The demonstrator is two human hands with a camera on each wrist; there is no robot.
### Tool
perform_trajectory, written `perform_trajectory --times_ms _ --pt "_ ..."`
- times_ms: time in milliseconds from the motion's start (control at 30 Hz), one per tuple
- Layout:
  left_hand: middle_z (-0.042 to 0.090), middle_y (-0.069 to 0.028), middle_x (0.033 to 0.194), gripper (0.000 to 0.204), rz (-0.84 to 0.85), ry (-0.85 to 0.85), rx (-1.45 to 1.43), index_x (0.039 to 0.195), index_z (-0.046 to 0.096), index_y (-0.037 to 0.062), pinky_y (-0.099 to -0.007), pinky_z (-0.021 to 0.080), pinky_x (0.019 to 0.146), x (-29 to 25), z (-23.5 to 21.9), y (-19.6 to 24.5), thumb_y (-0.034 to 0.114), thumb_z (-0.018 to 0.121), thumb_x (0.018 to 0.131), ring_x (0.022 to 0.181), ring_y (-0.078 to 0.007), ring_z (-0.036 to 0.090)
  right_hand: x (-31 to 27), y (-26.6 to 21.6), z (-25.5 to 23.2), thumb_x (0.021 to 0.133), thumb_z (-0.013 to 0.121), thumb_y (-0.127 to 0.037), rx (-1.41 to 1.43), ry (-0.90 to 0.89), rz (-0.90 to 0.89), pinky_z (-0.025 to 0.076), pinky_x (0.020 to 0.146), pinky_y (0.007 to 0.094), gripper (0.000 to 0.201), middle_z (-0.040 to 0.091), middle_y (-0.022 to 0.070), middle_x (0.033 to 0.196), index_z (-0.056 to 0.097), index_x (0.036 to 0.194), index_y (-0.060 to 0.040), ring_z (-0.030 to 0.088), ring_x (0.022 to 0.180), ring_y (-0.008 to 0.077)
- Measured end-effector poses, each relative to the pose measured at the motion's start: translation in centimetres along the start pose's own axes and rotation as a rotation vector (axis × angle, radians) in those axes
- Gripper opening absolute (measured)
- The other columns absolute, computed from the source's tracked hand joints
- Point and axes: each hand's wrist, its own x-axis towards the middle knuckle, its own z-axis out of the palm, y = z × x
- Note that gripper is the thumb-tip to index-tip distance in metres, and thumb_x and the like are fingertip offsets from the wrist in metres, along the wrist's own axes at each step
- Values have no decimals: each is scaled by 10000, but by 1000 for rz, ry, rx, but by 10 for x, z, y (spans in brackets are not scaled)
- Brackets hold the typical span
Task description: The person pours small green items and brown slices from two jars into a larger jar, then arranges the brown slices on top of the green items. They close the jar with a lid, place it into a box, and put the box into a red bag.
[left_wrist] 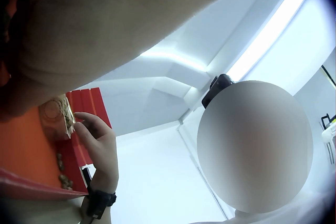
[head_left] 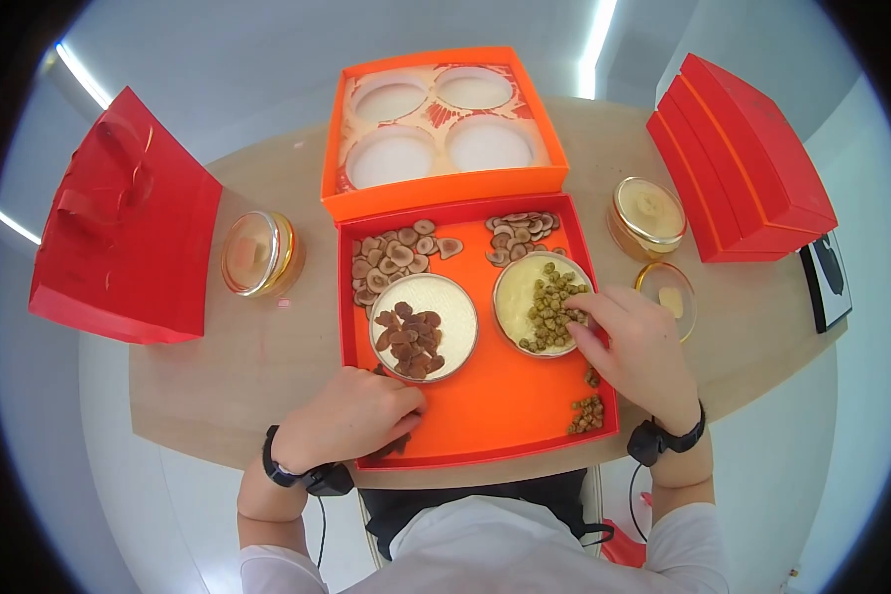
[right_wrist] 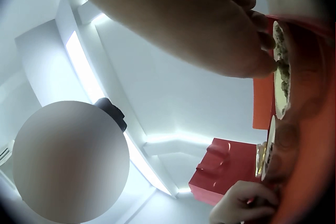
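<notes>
My left hand (head_left: 351, 416) is low in the near left corner of the red box tray (head_left: 485, 460), fingers and thumb curled at dark brown dried pieces (head_left: 391, 447), partly hidden under it. Just beyond it, a round container with a cream padded top (head_left: 455, 307) bears a heap of reddish-brown dried slices (head_left: 411, 342). My right hand (head_left: 639, 342) reaches over a second round container (head_left: 510, 297), thumb and forefinger pinching at its green dried knobbly pieces (head_left: 549, 307). In the right wrist view, a fingertip meets the green pieces (right_wrist: 284, 69).
Pale brown slices (head_left: 396, 257) fill the tray's far left corner, with more slices (head_left: 525, 236) at far right. Behind stands an orange box (head_left: 445, 193) with round hollows. Lidded jars (head_left: 257, 255), a loose clear lid (head_left: 690, 322), a red bag (head_left: 129, 228) and red boxes (head_left: 752, 168) flank it.
</notes>
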Motion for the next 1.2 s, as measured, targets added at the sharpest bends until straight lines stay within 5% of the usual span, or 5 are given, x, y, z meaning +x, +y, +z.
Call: perform_trajectory --times_ms 367,533,667,967,1200 --pt "740 -95 794 114 -27 -52 49 910 751 91 -430 586 684 -3 -3 0 201 766 932 746 -316 739 0 -2 0 919 798 -122 9 42 -33 550 665 413 135 706 83 904 753 1040 -83 713 824 286" --pt "778 -98 882 143 -86 -101 74 994 802 90 -415 603 742 -4 -8 4 208 797 914 803 -314 751 -7 3 -16 854 825 -136 58 -170 -87 557 678 422 118 703 79 896 747 922 -79 709 817 283" --pt "729 -98 805 155 -58 -61 54 873 732 77 -441 582 704 -5 -4 1 209 757 949 780 -319 740 -18 0 -27 764 862 -175 -86 -385 -170 550 736 425 177 658 80 867 732 841 -84 685 861 282" --pt "730 -104 800 146 -56 -80 30 879 728 83 -442 586 696 -6 -7 1 209 756 947 771 -323 740 -27 -3 -6 744 809 -153 -339 -335 -198 506 767 399 127 614 70 854 703 736 -82 623 832 270" --pt "740 -115 817 123 8 -38 -92 941 744 89 -431 593 692 -7 -13 4 208 748 969 771 -329 739 -21 1 -4 748 812 -139 -154 -373 -221 529 725 428 130 619 76 834 701 743 -70 644 806 289"
